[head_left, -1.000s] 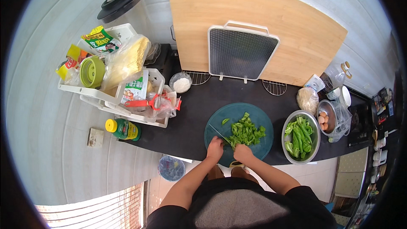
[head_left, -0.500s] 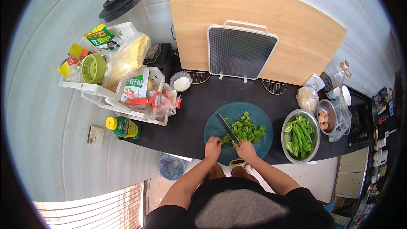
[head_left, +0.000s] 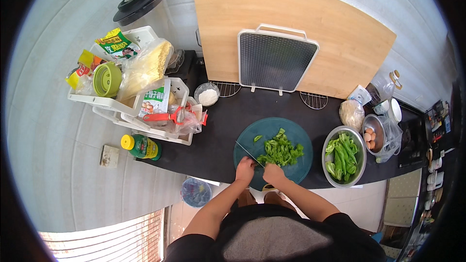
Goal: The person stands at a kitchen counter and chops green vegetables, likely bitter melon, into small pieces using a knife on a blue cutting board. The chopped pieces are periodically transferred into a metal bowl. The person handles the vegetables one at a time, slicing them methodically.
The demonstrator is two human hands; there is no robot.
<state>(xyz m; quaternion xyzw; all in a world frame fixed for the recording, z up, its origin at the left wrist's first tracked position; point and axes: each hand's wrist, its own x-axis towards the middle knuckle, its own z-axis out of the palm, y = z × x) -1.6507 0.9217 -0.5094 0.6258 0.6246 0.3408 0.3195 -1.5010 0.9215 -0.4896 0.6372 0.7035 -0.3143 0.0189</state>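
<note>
On the far left a white rack [head_left: 104,103] crowds the edge of the dark tabletop [head_left: 223,126], stacked with packets, a green lidded cup [head_left: 107,79] and a bag of pale noodles [head_left: 143,70]; red-handled scissors [head_left: 167,116] lie across its lower tier. Just below the rack a green bottle with a yellow cap [head_left: 141,146] lies on its side. A small glass bowl of white powder [head_left: 207,95] stands behind, near the leaning wooden board [head_left: 310,24] and the grey mesh tray [head_left: 275,59].

Toward the middle, the left hand [head_left: 244,170] is closed around the handle of a knife [head_left: 248,153], whose blade slants up and to the left over the round teal cutting board [head_left: 252,140]. Just beside it the right hand [head_left: 273,173] rests curled at the near edge of the heap of chopped green pepper [head_left: 279,149], fingers bent; whether it pins any piece I cannot tell.

To the right a steel bowl of whole green peppers [head_left: 343,154] sits close by the cutting board, then a clear bag of eggs [head_left: 374,135].

The two hands sit nearly touching, so I judge a fingertip could be nicked if the blade comes down while the right hand's fingers are not tucked back. The cutting board also lies at the tabletop's near edge; a hard push could slide it, or scatter pepper over the edge
</note>
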